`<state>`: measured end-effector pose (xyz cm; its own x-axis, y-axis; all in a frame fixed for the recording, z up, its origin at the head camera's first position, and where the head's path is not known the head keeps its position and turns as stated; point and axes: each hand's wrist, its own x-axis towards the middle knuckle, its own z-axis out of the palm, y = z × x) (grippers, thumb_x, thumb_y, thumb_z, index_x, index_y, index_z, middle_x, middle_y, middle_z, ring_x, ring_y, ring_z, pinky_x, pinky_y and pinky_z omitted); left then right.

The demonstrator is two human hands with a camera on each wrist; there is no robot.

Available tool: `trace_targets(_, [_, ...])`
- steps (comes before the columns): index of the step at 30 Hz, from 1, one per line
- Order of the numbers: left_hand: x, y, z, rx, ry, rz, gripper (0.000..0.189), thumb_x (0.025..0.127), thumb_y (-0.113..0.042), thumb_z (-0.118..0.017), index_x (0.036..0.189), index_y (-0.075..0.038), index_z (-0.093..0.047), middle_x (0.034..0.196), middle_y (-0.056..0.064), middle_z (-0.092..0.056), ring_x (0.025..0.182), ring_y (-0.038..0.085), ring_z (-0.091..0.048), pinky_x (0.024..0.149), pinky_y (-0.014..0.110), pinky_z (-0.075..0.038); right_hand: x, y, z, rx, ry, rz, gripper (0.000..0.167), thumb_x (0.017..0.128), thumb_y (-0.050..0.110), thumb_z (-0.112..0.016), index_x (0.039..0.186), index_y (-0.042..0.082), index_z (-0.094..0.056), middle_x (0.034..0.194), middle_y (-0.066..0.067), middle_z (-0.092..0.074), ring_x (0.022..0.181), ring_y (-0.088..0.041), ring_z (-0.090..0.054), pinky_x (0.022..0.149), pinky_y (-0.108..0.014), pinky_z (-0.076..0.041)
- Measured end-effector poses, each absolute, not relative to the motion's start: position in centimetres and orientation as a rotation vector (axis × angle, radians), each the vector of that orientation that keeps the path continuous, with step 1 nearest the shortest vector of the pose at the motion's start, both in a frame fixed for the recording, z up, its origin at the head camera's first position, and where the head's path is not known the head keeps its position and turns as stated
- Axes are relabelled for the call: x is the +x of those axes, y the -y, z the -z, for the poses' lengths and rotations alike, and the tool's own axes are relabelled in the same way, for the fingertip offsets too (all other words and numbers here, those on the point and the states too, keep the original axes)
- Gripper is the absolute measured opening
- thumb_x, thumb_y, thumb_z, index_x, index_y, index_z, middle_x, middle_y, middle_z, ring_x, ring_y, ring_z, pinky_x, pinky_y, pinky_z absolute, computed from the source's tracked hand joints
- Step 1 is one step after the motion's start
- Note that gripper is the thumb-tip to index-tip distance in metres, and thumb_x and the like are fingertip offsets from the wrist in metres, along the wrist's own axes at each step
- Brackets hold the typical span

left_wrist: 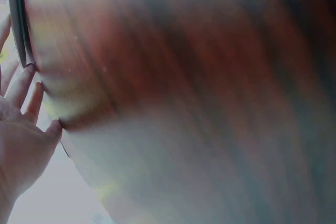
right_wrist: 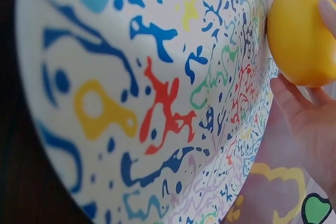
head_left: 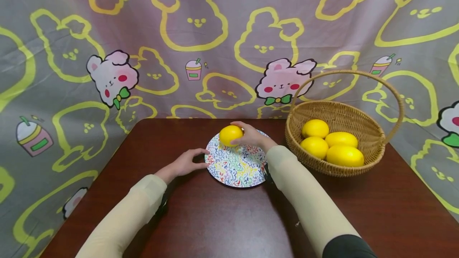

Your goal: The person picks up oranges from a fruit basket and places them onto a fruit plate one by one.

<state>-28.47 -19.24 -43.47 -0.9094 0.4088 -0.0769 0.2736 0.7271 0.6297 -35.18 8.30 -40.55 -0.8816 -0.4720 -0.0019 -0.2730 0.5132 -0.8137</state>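
A yellow lemon [head_left: 230, 135] is in my right hand [head_left: 252, 135], whose thumb and fingers grip it from the right. It is over the far left part of a round white plate [head_left: 234, 172] patterned with colourful squiggles. In the right wrist view the lemon [right_wrist: 300, 38] is close to the plate's surface [right_wrist: 173, 77]; whether they touch, I cannot tell. My left hand [head_left: 185, 163] is at the plate's left edge, thumb and fingers spread apart, fingertips at the rim. The left wrist view shows that hand [left_wrist: 23, 135] with fairly straight fingers against the tabletop.
To the right stands a wicker basket [head_left: 331, 112] with a tall arched handle, holding several lemons [head_left: 344, 155]. Everything rests on a dark brown table [head_left: 215, 218]. Behind it hangs a curtain [head_left: 222, 7] printed with cartoon rabbits and bears.
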Motion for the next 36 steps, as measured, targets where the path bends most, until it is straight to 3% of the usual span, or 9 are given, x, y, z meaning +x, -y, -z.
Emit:
trace_targets(7, [-28.6,19.36,43.66,0.54,-2.722,-0.942,0.052,0.087,-0.034,-0.073,0.132,-0.013,-0.059,0.135,0.009,-0.055,0.127,0.029,-0.045,0.108,0.049,-0.032,-34.92,-8.2,40.44,-0.649,-2.521,1.325,0.075,0.085,0.018,-0.076,0.149,0.013,-0.036,0.14,-0.012,-0.045,0.114,-0.031,-0.051,0.102,-0.045,-0.041])
trace_targets(22, [-28.46,19.42,43.74,0.593,-2.721,-0.965,0.05,0.089,-0.033,-0.072,0.132,-0.011,-0.058,0.135,0.011,-0.055,0.128,0.031,-0.045,0.107,0.05,-0.033,-34.79,-7.67,40.28,-0.619,-2.536,1.268,0.077,0.082,0.02,-0.079,0.148,0.022,-0.039,0.138,-0.008,-0.047,0.109,-0.028,-0.051,0.099,-0.043,-0.042])
trace_targets(36, [-28.51,19.42,43.64,0.582,-2.714,-0.968,0.052,0.088,-0.035,-0.073,0.132,-0.011,-0.058,0.134,0.01,-0.055,0.127,0.03,-0.045,0.107,0.05,-0.033,-34.54,-7.39,39.86,-0.614,-2.556,1.247,0.079,0.08,0.022,-0.08,0.148,0.018,-0.039,0.142,-0.009,-0.045,0.11,-0.028,-0.05,0.099,-0.042,-0.043])
